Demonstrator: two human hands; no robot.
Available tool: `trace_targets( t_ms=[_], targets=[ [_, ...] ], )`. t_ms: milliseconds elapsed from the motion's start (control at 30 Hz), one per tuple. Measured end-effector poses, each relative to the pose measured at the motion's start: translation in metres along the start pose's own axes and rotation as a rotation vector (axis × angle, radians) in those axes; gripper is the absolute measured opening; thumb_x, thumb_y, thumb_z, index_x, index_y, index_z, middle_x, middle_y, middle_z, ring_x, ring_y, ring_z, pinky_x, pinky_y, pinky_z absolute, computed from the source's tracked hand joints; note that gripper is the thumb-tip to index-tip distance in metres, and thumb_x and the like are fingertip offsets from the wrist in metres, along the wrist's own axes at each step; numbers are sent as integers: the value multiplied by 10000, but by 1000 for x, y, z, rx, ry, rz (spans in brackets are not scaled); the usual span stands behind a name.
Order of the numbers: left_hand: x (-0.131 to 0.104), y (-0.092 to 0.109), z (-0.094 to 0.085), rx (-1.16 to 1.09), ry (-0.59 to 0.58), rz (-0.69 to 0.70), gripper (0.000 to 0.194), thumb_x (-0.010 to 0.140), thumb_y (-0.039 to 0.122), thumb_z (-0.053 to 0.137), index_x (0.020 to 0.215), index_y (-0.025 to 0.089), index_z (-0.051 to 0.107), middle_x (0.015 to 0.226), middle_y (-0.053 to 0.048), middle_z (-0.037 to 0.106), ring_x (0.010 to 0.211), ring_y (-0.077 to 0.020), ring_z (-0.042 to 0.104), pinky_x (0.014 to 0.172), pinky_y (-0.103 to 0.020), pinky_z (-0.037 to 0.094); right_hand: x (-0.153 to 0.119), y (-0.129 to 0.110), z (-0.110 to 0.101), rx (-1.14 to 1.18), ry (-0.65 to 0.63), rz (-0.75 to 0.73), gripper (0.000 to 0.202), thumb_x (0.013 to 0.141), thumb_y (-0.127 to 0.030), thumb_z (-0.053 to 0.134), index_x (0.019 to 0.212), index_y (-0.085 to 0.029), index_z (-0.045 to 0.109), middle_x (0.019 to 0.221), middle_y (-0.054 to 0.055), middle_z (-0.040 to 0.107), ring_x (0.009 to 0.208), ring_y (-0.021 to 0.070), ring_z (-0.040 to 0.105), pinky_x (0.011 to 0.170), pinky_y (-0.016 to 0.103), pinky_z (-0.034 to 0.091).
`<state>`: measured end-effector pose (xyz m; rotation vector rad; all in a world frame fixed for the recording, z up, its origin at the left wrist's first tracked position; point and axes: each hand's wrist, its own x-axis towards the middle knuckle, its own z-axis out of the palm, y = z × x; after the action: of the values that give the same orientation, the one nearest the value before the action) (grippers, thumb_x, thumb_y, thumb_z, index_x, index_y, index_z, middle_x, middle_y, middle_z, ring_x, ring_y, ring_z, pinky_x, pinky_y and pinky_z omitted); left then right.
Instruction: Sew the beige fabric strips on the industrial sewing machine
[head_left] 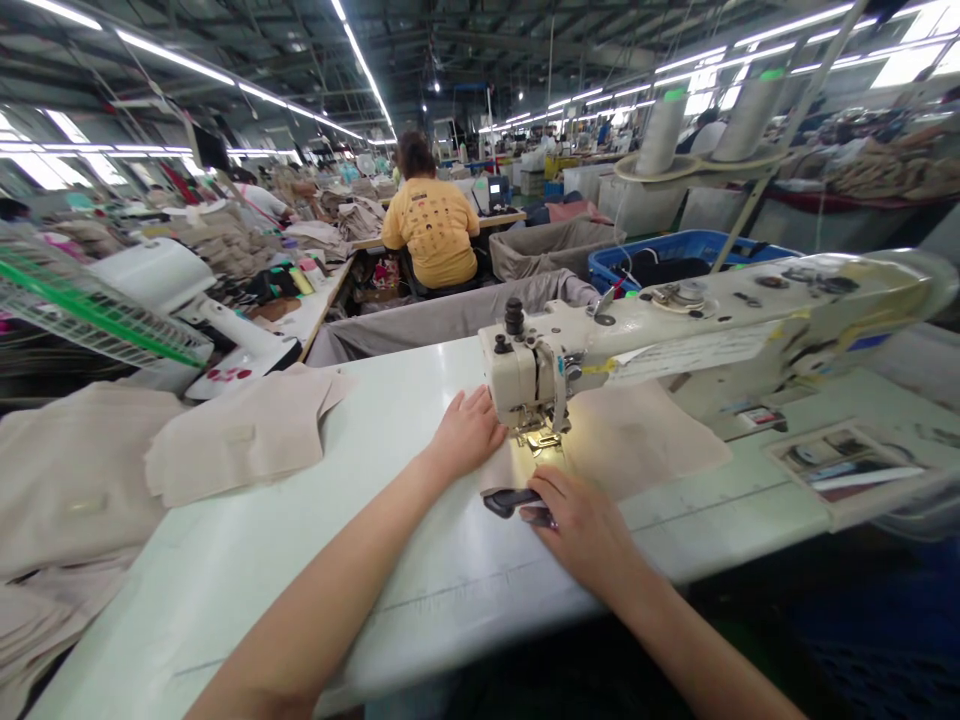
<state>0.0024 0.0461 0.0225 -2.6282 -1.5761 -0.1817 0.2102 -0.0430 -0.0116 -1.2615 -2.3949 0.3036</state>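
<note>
Beyond the rear edge of the table point(390, 400), one seated co-worker point(435, 225). One machine point(637, 320) stands to the right; one cloth point(645, 440) lies beneath its presser foot point(544, 442). Right hand point(589, 530): closed around one black tool point(504, 502), apparently snips, towards the front edge. Left hand point(469, 432): flat, nothing gripped, fingers beside the machine. Working room extends leftward to one panel point(240, 460) overlapping the left edge.

I could pass across the tabletop point(375, 430) left of centre; the sewing machine point(637, 322) blocks right of centre, fabric pieces point(240, 455) far left.
</note>
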Motion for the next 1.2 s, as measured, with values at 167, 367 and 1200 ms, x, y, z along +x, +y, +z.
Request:
trace_targets(
  t_ms=[167,367,1200],
  targets=[
    [-49,44,3,-184,19,189,177,956,158,503,1021,162,669,1051,-109,680,1058,-244,634,939,-389,547,-9,2,1,-23,-29,-16,351,910,-186,601,1259,-157,610,1312,127,655,1019,267,693,849,387,577],
    [-67,49,4,-295,76,304,255,994,184,439,1155,153,634,1141,-125,666,1134,-241,617,1002,-402,552,-5,4,-1,-9,-40,-11,368,925,-185,563,1289,-173,608,1337,127,651,1029,267,701,855,393,586],
    [-44,17,18,-291,152,176,358,967,212,471,1299,194,605,1308,-120,651,1250,-250,596,1077,-459,509,4,7,2,14,46,53,429,842,-108,590,1256,-206,639,1342,106,655,1068,262,700,875,387,590]
  ],
)
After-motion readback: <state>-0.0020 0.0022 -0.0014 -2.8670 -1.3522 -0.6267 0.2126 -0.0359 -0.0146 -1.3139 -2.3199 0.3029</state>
